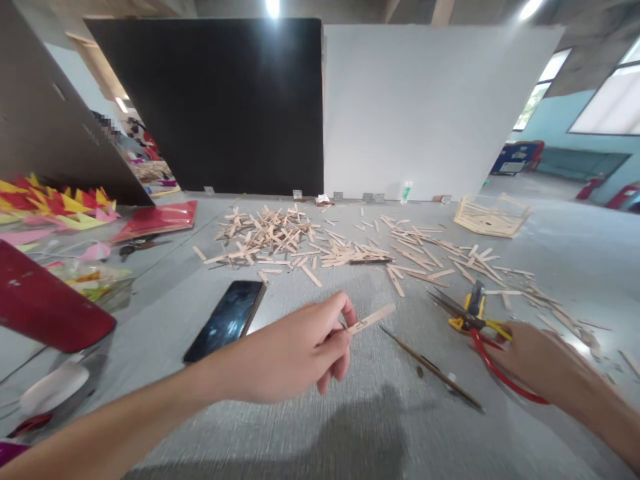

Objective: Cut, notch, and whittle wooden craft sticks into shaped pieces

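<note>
My left hand [300, 350] pinches a flat wooden craft stick [373, 317] by one end, with pencil marks on its face; the stick points right, just above the grey table [350, 427]. My right hand [540, 363] rests on the red handles of a pair of scissors [487, 340], whose blades point up-left; its fingers are partly hidden. A small yellow-and-black tool [473, 303] lies under the scissors. A thin dark pencil [430, 367] lies on the table between my hands.
Several loose wooden sticks [280, 237] are scattered across the far half of the table. A stick-built frame [493, 215] stands at the far right. A black phone [227, 319] lies left of my hand. Red and yellow paper pieces [55, 200] fill the left side. Boards stand behind.
</note>
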`<control>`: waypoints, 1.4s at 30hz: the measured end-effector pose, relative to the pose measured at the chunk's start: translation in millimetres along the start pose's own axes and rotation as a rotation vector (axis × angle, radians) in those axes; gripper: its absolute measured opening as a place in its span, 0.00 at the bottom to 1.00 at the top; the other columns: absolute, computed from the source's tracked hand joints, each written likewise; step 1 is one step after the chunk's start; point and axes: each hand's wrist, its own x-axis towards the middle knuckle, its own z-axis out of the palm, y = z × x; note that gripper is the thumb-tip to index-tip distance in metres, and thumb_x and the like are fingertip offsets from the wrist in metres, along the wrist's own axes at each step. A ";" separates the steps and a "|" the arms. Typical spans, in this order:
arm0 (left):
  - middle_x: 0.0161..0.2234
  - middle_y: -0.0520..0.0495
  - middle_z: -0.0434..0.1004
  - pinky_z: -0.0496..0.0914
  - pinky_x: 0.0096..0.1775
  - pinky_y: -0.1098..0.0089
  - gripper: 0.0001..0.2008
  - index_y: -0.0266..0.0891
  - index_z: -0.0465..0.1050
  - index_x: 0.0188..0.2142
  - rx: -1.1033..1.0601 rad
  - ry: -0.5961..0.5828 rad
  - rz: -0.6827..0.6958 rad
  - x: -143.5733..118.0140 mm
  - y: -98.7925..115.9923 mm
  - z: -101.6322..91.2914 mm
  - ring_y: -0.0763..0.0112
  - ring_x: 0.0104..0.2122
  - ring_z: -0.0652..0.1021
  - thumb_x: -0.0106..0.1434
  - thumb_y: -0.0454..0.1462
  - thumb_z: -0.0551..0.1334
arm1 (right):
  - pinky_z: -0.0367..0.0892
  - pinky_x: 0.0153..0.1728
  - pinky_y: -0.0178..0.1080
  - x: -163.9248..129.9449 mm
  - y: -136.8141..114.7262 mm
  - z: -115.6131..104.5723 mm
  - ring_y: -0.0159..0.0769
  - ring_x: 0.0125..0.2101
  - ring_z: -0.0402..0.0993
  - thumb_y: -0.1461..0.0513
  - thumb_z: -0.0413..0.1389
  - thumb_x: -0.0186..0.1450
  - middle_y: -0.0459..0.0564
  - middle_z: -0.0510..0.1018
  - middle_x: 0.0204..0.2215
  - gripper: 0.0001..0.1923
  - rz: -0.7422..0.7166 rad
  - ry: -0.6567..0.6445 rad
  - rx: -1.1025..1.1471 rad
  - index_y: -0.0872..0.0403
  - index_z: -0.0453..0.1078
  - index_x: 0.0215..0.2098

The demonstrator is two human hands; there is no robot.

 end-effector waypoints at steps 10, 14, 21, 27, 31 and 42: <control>0.36 0.48 0.82 0.68 0.34 0.67 0.11 0.40 0.68 0.39 -0.012 -0.024 0.051 12.7 -5.3 -5.8 0.69 0.28 0.80 0.77 0.43 0.55 | 0.65 0.26 0.47 -2.7 14.5 15.2 0.58 0.26 0.81 0.49 0.55 0.68 0.59 0.81 0.23 0.17 -0.072 0.024 -0.071 0.48 0.71 0.26; 0.34 0.51 0.80 0.67 0.33 0.68 0.11 0.40 0.70 0.39 -0.024 -0.011 0.046 10.9 -3.7 -6.9 0.71 0.28 0.78 0.76 0.42 0.55 | 0.67 0.26 0.49 -13.5 2.9 19.4 0.57 0.29 0.80 0.54 0.49 0.71 0.63 0.79 0.29 0.15 -0.190 0.182 -0.077 0.48 0.71 0.29; 0.30 0.54 0.75 0.67 0.32 0.71 0.11 0.39 0.69 0.37 -0.044 -0.029 0.011 12.5 0.0 -7.8 0.75 0.25 0.74 0.76 0.40 0.55 | 0.75 0.51 0.46 -43.2 -56.6 26.7 0.46 0.51 0.80 0.55 0.49 0.78 0.53 0.81 0.50 0.14 -0.634 0.128 0.186 0.49 0.74 0.54; 0.27 0.57 0.70 0.66 0.31 0.73 0.11 0.40 0.69 0.38 -0.023 -0.024 -0.018 11.0 3.6 -8.2 0.76 0.25 0.72 0.76 0.41 0.55 | 0.74 0.40 0.42 -52.0 -72.1 26.3 0.40 0.37 0.80 0.61 0.47 0.79 0.49 0.78 0.37 0.13 -0.690 -0.034 0.329 0.49 0.72 0.40; 0.27 0.58 0.68 0.67 0.32 0.71 0.09 0.41 0.67 0.40 -0.048 -0.050 -0.002 12.0 0.7 -4.4 0.75 0.25 0.71 0.77 0.40 0.54 | 0.73 0.33 0.37 -56.2 -73.5 25.6 0.37 0.31 0.80 0.60 0.46 0.79 0.46 0.78 0.32 0.09 -0.548 0.028 0.464 0.49 0.67 0.43; 0.22 0.62 0.51 0.53 0.22 0.73 0.20 0.42 0.62 0.39 -0.529 -0.067 0.152 52.5 -48.2 66.2 0.76 0.19 0.54 0.79 0.54 0.49 | 0.74 0.32 0.33 -74.8 -90.4 24.6 0.35 0.32 0.81 0.58 0.52 0.77 0.46 0.84 0.34 0.11 -0.415 -0.008 0.660 0.50 0.75 0.45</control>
